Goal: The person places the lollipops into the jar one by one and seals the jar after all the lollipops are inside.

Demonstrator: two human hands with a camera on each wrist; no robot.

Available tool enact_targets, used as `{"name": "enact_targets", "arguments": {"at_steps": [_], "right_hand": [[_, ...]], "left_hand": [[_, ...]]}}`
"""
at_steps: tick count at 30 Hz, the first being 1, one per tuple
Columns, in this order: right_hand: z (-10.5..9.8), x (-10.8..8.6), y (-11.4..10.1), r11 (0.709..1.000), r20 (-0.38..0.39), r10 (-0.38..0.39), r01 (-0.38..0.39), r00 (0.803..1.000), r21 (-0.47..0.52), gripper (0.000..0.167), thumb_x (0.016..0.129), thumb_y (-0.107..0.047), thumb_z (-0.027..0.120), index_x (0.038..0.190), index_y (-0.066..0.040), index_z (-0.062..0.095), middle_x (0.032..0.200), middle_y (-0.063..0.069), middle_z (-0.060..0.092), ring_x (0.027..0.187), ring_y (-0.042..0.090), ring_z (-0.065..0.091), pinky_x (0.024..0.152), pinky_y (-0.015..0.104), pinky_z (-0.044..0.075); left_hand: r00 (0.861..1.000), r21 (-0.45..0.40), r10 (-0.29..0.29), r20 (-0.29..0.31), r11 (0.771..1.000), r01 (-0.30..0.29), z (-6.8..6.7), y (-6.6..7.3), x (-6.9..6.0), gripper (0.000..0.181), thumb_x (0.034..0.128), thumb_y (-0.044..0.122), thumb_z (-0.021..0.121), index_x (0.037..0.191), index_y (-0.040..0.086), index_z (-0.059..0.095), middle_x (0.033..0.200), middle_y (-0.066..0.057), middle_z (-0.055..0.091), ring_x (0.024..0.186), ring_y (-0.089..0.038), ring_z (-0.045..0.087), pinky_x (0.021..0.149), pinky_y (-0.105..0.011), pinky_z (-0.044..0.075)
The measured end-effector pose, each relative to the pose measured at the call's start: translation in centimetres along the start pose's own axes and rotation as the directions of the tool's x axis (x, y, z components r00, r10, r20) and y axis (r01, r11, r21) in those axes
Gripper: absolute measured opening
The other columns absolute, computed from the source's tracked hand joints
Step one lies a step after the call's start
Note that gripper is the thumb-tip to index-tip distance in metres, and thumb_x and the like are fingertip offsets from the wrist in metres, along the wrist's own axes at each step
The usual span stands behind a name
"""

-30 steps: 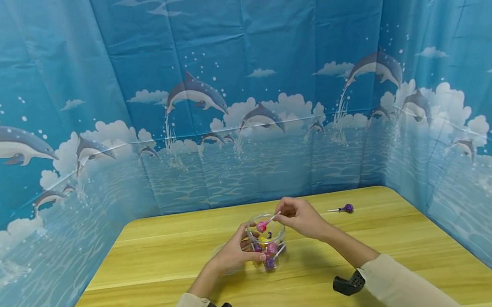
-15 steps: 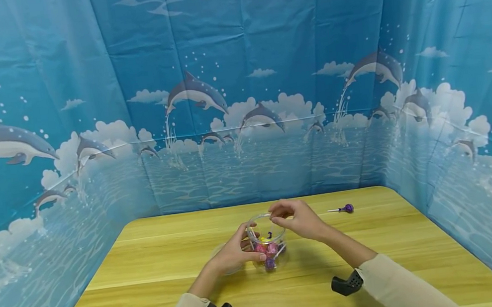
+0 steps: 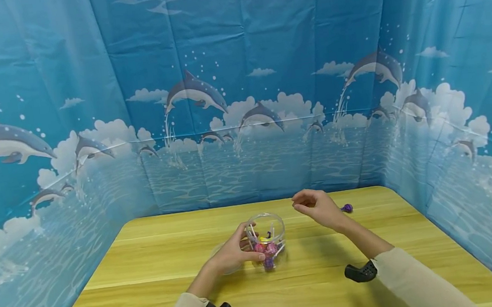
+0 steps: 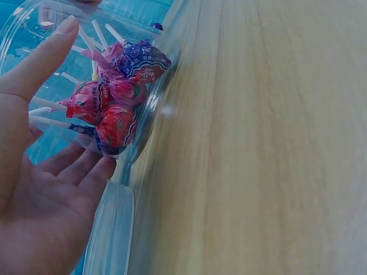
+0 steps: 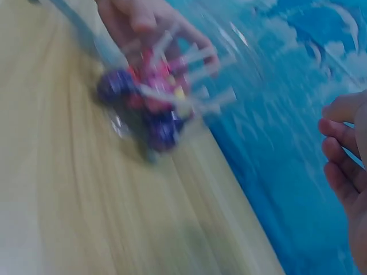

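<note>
My left hand [image 3: 231, 254] grips a clear plastic jar [image 3: 280, 230] by its side, thumb in front and fingers behind. The jar stands uncovered on the table. Inside it lie several wrapped lollipops [image 4: 117, 123] in pink, red and purple, their white sticks pointing various ways; a bit of yellow shows too. To the right of the jar, my right hand [image 3: 321, 210] hovers above the table with loosely bent fingers and nothing in them. Just past that hand lies a single purple lollipop [image 3: 347, 208], its stick hidden behind the hand. The right wrist view is blurred.
A clear round lid [image 4: 112, 229] lies on the table left of the jar, partly behind my left hand. The yellow wooden table [image 3: 153, 303] meets a blue dolphin-print curtain [image 3: 239, 174] at its back and sides.
My right hand lowered a pink lollipop into the jar and let it go, then moved away to the right towards the purple lollipop. My left hand has stayed on the jar.
</note>
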State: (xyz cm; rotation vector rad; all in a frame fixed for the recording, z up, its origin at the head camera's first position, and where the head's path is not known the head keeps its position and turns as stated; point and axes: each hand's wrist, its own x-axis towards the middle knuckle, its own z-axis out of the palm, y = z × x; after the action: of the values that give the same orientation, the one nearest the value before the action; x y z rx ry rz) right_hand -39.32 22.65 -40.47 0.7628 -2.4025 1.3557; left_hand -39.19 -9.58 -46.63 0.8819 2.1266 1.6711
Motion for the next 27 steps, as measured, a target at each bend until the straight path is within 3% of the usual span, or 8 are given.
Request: {"name": "enact_targets", "arguments": {"at_steps": [7,12,16,23,27], "right_hand": [[-2.7,-0.2,2.6,0.991,0.001,0.092,-0.092,0.996,-0.097,0.018,0.103,-0.011,0.067,0.120,-0.006,0.071,0.109,0.007,0.071,0.097,0.025,0.068,0.082,0.043,0.058],[-4.4,-0.4,4.7,0.966,0.035,0.090,-0.079,0.995,-0.247,0.021,0.104,-0.005,0.062,0.123,0.000,0.069,0.115,0.015,0.071,0.107,0.035,0.066,0.092,0.054,0.054],[-5.4,-0.4,6.9,0.934,0.036,0.103,-0.084,0.994,-0.347,0.023,0.102,-0.001,0.061,0.123,0.003,0.069,0.115,0.016,0.071,0.110,0.040,0.064,0.095,0.060,0.050],[-6.1,-1.2,9.6,0.870,0.058,0.176,-0.128,0.983,-0.476,0.028,0.101,0.001,0.060,0.128,0.008,0.066,0.119,0.023,0.069,0.113,0.046,0.062,0.091,0.060,0.052],[-5.9,-2.0,10.8,0.809,0.076,0.227,-0.144,0.971,-0.570,0.028,0.101,0.000,0.061,0.127,0.008,0.068,0.123,0.026,0.067,0.114,0.047,0.061,0.092,0.059,0.052]], "left_hand": [[1.000,0.010,0.000,0.002,1.000,0.000,0.1,0.1,-0.2,0.084,0.0926,0.020,0.082,0.159,0.018,0.031,0.151,-0.023,0.042,0.141,-0.034,0.045,0.110,-0.047,0.043],[1.000,0.002,0.002,0.005,1.000,-0.002,0.0,0.0,0.0,0.083,0.0927,0.019,0.081,0.159,0.018,0.031,0.151,-0.023,0.042,0.140,-0.033,0.046,0.109,-0.046,0.044],[1.000,0.000,-0.001,0.008,1.000,0.001,-0.1,0.0,0.0,0.083,0.0928,0.019,0.081,0.159,0.018,0.031,0.149,-0.023,0.043,0.140,-0.032,0.046,0.109,-0.045,0.044],[1.000,-0.005,-0.005,0.009,1.000,0.005,-0.2,0.0,-0.1,0.083,0.0930,0.019,0.081,0.158,0.017,0.031,0.152,-0.024,0.042,0.140,-0.034,0.046,0.111,-0.048,0.042],[1.000,0.000,-0.003,0.007,1.000,0.003,-0.1,0.1,-0.2,0.083,0.0928,0.019,0.081,0.159,0.017,0.031,0.152,-0.023,0.043,0.140,-0.034,0.046,0.111,-0.048,0.042]]}}
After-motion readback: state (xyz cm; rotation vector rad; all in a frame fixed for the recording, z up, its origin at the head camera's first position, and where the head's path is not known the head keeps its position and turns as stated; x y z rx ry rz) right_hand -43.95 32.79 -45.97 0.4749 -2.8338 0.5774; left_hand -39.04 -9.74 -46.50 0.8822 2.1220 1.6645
